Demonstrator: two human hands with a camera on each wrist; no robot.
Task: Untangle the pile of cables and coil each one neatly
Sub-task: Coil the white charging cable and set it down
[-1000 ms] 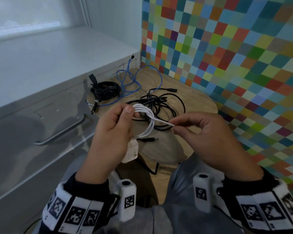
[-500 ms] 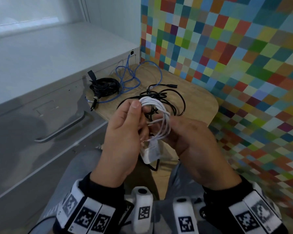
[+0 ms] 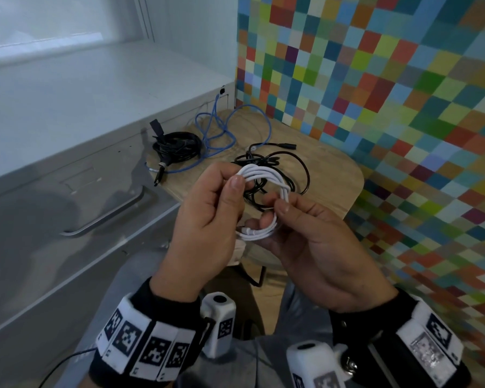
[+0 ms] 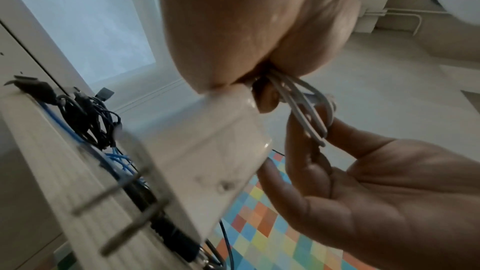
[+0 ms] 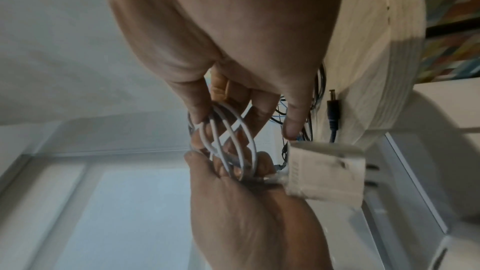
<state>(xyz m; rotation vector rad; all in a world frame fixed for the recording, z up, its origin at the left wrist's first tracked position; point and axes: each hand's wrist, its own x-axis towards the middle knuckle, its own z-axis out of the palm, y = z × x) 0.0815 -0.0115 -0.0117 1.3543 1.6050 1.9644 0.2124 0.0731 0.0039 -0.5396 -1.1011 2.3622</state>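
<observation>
White cable (image 3: 263, 175) is wound in several loops, held in the air between both hands above the near edge of the wooden counter (image 3: 336, 175). Head view: left hand (image 3: 207, 208) pinches the top-left of the coil, thumb on top; right hand (image 3: 314, 233) pinches the lower-right arc, thumb over the strands. Coil plane roughly faces the camera, long axis running upper-left to lower-right between the two grips. A free connector end lies along the bottom arc, nearer the right hand; judging by that, the right hand would tuck it. Loose black cable (image 3: 291, 169), a bundled black cable (image 3: 177, 147) and a blue cable (image 3: 219, 133) lie on the counter beyond.

Left wrist view: left grip closed on the strands (image 4: 298, 110); the white charger block (image 4: 215, 161) hangs directly below it, prongs pointing away, blurred. Right fingers (image 4: 306, 151) touch the loops from underneath.

Right wrist view: loops (image 5: 228, 141) fan between right fingertips above and left hand (image 5: 246, 213) below; charger block (image 5: 327, 171) sits counter-side of the coil.
</observation>
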